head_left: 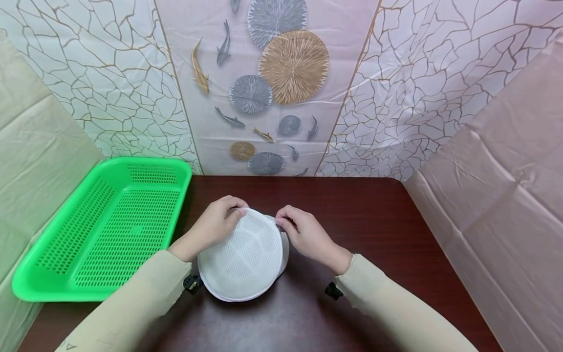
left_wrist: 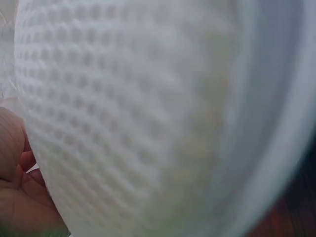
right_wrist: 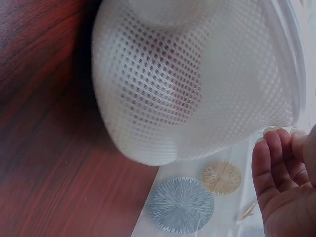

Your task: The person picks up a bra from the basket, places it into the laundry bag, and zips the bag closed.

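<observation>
A round white mesh laundry bag stands tilted over the dark table, its flat circular face with a piped rim turned up toward me. My left hand grips its upper left edge, thumb on the mesh face. At the upper right edge, fingertips of my right hand pinch the rim; whether a zipper pull lies between them is too small to tell. In the right wrist view, the bag's rounded side bulges out, and the right hand holds its corner. Blurred mesh fills most of the left wrist view.
A green plastic basket with slotted sides lies at the left of the dark red wooden table. Patterned sheeting hangs at the back, and plain beige cloth walls the right side.
</observation>
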`<state>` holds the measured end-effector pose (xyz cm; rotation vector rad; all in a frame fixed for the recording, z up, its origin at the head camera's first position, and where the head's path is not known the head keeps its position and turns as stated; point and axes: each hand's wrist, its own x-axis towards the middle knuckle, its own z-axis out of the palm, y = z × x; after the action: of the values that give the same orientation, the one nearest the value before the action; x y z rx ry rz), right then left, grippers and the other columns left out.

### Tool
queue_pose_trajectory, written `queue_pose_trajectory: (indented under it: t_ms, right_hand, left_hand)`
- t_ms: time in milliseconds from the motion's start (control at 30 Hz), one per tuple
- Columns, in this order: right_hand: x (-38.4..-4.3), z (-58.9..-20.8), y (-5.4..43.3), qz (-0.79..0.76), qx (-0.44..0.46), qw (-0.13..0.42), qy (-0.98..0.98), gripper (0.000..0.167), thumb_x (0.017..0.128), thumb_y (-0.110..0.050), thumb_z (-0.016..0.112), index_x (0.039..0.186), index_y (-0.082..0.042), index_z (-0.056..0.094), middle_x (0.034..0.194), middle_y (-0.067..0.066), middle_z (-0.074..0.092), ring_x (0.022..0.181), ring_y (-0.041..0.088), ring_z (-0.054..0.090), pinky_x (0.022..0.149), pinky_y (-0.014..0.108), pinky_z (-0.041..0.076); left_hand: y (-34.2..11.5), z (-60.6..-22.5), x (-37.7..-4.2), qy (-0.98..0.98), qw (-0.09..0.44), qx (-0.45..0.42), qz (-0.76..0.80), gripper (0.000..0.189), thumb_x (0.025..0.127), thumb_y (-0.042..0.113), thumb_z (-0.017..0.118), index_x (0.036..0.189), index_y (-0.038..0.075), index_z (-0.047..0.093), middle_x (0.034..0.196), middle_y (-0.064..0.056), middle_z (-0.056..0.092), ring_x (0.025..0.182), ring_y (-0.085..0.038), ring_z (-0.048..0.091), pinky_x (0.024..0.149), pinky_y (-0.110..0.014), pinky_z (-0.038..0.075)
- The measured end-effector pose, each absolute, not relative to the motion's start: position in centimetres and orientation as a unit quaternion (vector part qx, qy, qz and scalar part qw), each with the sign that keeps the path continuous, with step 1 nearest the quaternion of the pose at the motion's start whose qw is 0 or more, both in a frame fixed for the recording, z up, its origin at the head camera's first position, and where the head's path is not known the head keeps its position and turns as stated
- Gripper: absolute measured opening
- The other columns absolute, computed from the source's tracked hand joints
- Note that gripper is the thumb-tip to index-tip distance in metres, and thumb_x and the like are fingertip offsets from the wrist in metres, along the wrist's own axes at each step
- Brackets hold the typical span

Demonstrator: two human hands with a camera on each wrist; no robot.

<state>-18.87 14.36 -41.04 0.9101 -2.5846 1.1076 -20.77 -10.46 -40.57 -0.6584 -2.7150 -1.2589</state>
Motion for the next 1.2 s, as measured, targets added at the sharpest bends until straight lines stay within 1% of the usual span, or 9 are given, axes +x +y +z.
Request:
queue_pose_trajectory:
  t_ms: [167,400,733,1100,1200]
  right_hand:
    - [-18.97,-41.27,14.51,0.375,0.306,0.094,-0.87,0.005,0.097,-0.013,0.059,0.092,-0.013,0.061,0.083,-0.004,0.059,0.074,0.005,0.055,0.066,0.025,0.048]
    - [-18.89,-41.23,14.46,0.377,0.308,0.096,-0.868,0.006,0.098,-0.017,0.059,0.094,-0.012,0.061,0.084,-0.004,0.059,0.075,0.006,0.055,0.067,0.025,0.048]
    - [-18.83,-41.23,14.43,0.377,0.306,0.098,-0.869,0.006,0.096,-0.01,0.061,0.091,-0.013,0.06,0.082,-0.004,0.058,0.074,0.006,0.055,0.066,0.025,0.048]
    - [-18.7,-41.22,14.44,0.377,0.31,0.098,-0.867,0.006,0.096,-0.011,0.061,0.091,-0.014,0.059,0.082,-0.006,0.057,0.074,0.005,0.055,0.066,0.024,0.047]
    - [-18.63,-41.23,14.55,0.375,0.309,0.096,-0.869,0.004,0.096,-0.012,0.06,0.092,-0.013,0.06,0.082,-0.004,0.058,0.074,0.006,0.054,0.066,0.025,0.047]
  left_hand:
    - [-11.02,-40.89,-21.15,-0.887,0.041,-0.201,-0.413,0.01,0.097,0.014,0.06,0.101,0.009,0.067,0.103,-0.006,0.063,0.096,-0.023,0.058,0.088,-0.042,0.047]
    - [-11.03,-41.0,-21.26,-0.887,0.036,-0.194,-0.417,0.01,0.097,0.015,0.06,0.102,0.01,0.067,0.105,-0.006,0.062,0.096,-0.022,0.057,0.088,-0.041,0.047]
    - [-10.92,-40.84,-21.22,-0.882,0.038,-0.196,-0.426,0.011,0.097,0.014,0.06,0.101,0.009,0.068,0.105,-0.008,0.063,0.097,-0.024,0.057,0.088,-0.042,0.047]
    - [-11.05,-41.03,-21.43,-0.885,0.04,-0.196,-0.42,0.011,0.097,0.014,0.06,0.101,0.009,0.068,0.104,-0.007,0.063,0.096,-0.024,0.057,0.088,-0.042,0.047]
    - [-11.21,-41.09,-21.55,-0.887,0.048,-0.192,-0.417,0.011,0.096,0.014,0.06,0.101,0.009,0.068,0.104,-0.007,0.063,0.096,-0.023,0.057,0.087,-0.041,0.047]
